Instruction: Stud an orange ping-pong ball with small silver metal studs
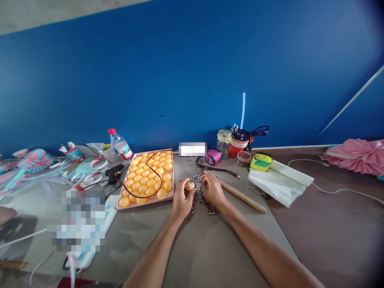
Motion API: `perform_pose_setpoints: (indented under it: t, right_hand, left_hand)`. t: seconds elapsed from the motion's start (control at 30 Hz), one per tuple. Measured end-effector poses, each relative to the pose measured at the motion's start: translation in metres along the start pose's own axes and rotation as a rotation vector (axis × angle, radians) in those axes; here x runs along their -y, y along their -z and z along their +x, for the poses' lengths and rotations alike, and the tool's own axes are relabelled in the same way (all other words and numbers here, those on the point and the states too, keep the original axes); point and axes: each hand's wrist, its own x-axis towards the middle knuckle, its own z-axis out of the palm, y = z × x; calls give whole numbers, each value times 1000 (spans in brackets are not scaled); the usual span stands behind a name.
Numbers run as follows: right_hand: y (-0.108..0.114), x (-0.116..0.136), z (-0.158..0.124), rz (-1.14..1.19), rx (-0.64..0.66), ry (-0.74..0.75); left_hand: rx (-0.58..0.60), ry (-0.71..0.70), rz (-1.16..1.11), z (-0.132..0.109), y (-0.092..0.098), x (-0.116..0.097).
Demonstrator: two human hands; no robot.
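Note:
Near the middle of the table, my left hand (181,199) is closed around a small ball (191,185), pale yellow in part and dark and shiny elsewhere. To its right, my right hand (212,190) reaches down with its fingers drawn together at the tabletop. Anything between those fingertips is too small or hidden to name. Small shiny beads (201,199) lie scattered around and between both hands, some under the right wrist. Just left of my left hand, a shallow box (147,206) holds rows of orange balls (143,189), with a dark cord across them.
A wooden stick (244,197) lies beside my right forearm. Behind stand a jar (224,143), a red cup (238,148), a purple object (213,157) and a yellow-green container (261,161). A water bottle (120,145), glue gun (114,172) and power strip (90,256) are left.

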Motion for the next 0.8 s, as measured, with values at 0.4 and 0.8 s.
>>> perform_pose_setpoints:
  t: [0.4, 0.8]
  right_hand:
    - [-3, 7, 6, 902, 132, -473]
    - [-2, 13, 2, 942, 277, -492]
  left_hand:
    - [-17, 67, -62, 1, 0, 2]
    - [-28, 145, -151, 4, 2, 0]
